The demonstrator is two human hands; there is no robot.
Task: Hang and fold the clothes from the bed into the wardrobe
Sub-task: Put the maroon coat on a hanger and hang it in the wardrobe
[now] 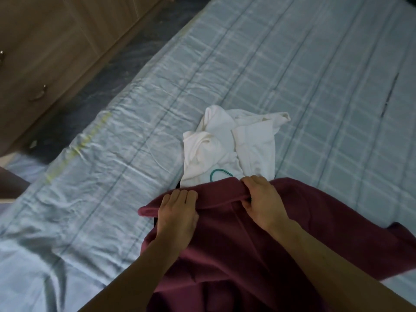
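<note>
The bed (pixel 292 75) fills the view, the wardrobe (pixel 45 52) at its left. A maroon garment (pixel 236 244) lies nearest, a white one (pixel 227 143) behind, a green hook (pixel 219 174) between. The left hand (pixel 177 215) presses flat; the right hand (pixel 261 199) pinches the top edge. Best to hold both shoulders level while seating the hanger.

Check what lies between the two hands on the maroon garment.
Only maroon garment fabric, its folded top edge, spans from left hand to right hand in the head view.

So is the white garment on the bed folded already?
No. The white garment lies crumpled in loose bunches on the bed, beyond the maroon garment.
</note>
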